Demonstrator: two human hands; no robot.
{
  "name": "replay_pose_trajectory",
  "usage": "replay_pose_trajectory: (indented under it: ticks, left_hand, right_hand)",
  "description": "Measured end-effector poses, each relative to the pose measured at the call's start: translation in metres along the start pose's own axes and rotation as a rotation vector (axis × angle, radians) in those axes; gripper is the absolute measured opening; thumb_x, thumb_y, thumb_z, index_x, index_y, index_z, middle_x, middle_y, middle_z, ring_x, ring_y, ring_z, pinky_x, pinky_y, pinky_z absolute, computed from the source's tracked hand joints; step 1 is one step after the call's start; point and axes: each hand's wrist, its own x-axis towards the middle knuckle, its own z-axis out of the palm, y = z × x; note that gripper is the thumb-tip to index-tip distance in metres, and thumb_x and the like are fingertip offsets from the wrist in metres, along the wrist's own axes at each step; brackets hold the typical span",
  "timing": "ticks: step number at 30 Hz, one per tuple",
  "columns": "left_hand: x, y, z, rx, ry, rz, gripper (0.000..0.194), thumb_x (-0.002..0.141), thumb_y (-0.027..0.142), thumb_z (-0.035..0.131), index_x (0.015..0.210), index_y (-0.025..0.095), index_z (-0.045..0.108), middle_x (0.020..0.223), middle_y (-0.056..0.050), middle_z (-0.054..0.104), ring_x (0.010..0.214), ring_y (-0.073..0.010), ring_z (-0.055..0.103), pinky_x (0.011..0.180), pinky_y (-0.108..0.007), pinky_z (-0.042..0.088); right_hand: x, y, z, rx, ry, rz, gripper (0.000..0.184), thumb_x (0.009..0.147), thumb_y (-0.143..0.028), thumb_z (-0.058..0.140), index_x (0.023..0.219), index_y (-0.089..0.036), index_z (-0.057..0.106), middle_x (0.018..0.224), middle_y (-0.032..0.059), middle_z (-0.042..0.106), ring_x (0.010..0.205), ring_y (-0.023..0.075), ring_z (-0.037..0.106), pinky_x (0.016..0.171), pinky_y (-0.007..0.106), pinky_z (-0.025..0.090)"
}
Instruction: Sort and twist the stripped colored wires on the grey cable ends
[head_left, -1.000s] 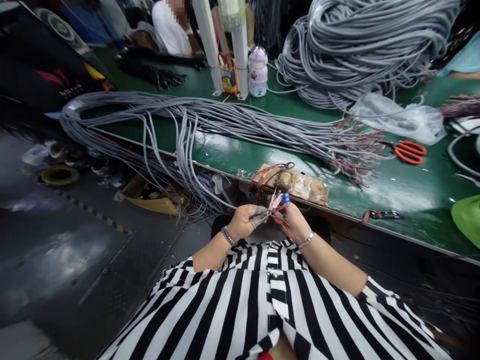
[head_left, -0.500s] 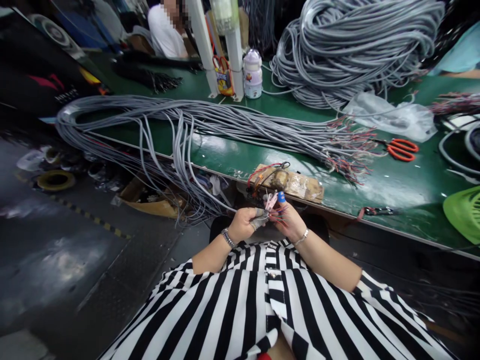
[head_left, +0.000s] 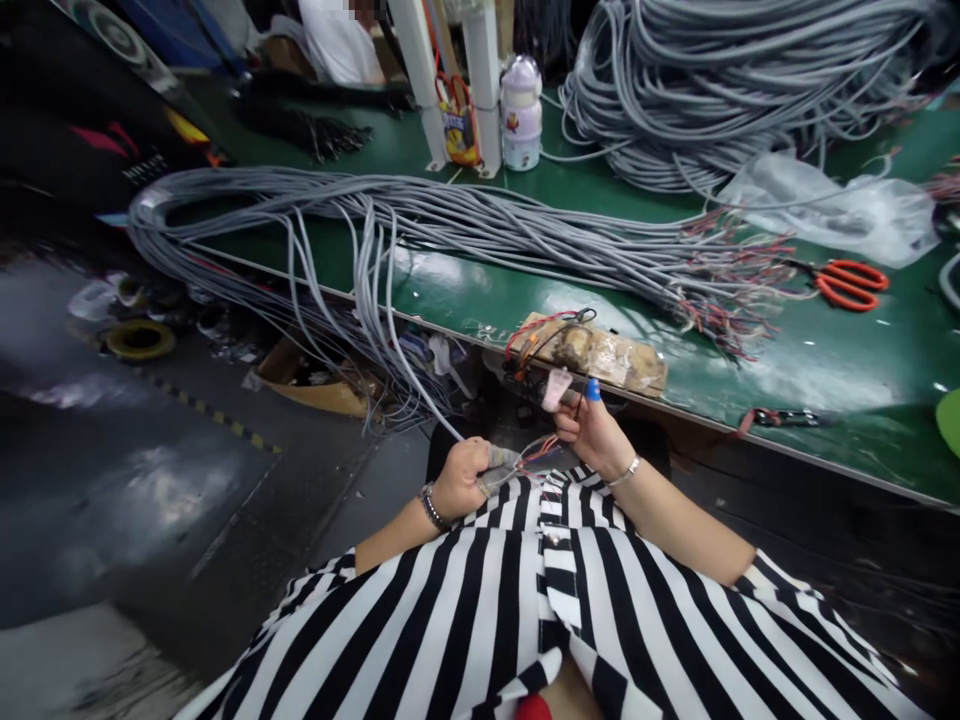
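My left hand (head_left: 459, 474) is closed around the end of a grey cable (head_left: 420, 395) that hangs down from the bench edge; thin red and coloured wires (head_left: 534, 455) fan out of its stripped end. My right hand (head_left: 596, 432), with blue tape on one fingertip, pinches a small pink tool (head_left: 556, 388) and some of those wires just to the right of the left hand. Both hands are below the bench edge, above my striped shirt.
A long bundle of grey cables (head_left: 480, 235) lies across the green bench (head_left: 787, 360), stripped ends to the right. A taped wooden block (head_left: 600, 355) sits at the bench edge. Orange scissors (head_left: 851, 283), a plastic bag (head_left: 832, 205), a big cable coil (head_left: 712, 90), a bottle (head_left: 520, 112).
The hands have drawn apart: my left hand dropped lower with the cable end, my right hand lifted the pink tool up and right. The view shifted slightly.
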Motion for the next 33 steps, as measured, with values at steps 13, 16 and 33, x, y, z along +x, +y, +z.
replay_pose_trajectory:
  ticks: [13, 16, 33]
  left_hand:
    - [-0.018, -0.060, -0.017, 0.200, 0.225, -0.406, 0.032, 0.081, 0.020, 0.063, 0.113, 0.017, 0.066, 0.116, -0.010, 0.068, 0.110, -0.0208, 0.062, 0.101, -0.040, 0.048]
    - [-0.006, -0.061, -0.029, 0.160, 0.343, -0.451, 0.024, 0.084, 0.024, 0.061, 0.106, 0.016, 0.069, 0.109, -0.009, 0.070, 0.103, -0.0188, 0.064, 0.097, -0.036, 0.050]
    - [0.214, -0.059, -0.036, 0.599, -0.127, 0.021, 0.028, 0.084, 0.020, 0.056, 0.110, 0.017, 0.066, 0.125, -0.008, 0.064, 0.115, -0.0214, 0.058, 0.101, -0.035, 0.044]
  right_hand:
    - [-0.007, 0.000, -0.017, -0.191, 0.073, -0.109, 0.039, 0.070, -0.052, 0.076, 0.067, -0.018, 0.057, 0.050, -0.0050, 0.043, 0.039, 0.0025, 0.014, 0.038, 0.021, 0.004]
    - [-0.020, -0.008, -0.026, -0.374, 0.068, -0.254, 0.034, 0.075, -0.050, 0.072, 0.065, -0.019, 0.060, 0.047, -0.0044, 0.040, 0.040, 0.0053, 0.021, 0.039, 0.022, 0.011]
    - [-0.014, -0.101, -0.050, -1.177, 0.347, -0.918, 0.043, 0.091, -0.049, 0.047, 0.071, -0.016, 0.066, 0.056, -0.0002, 0.052, 0.051, 0.0126, 0.047, 0.051, 0.025, 0.038]
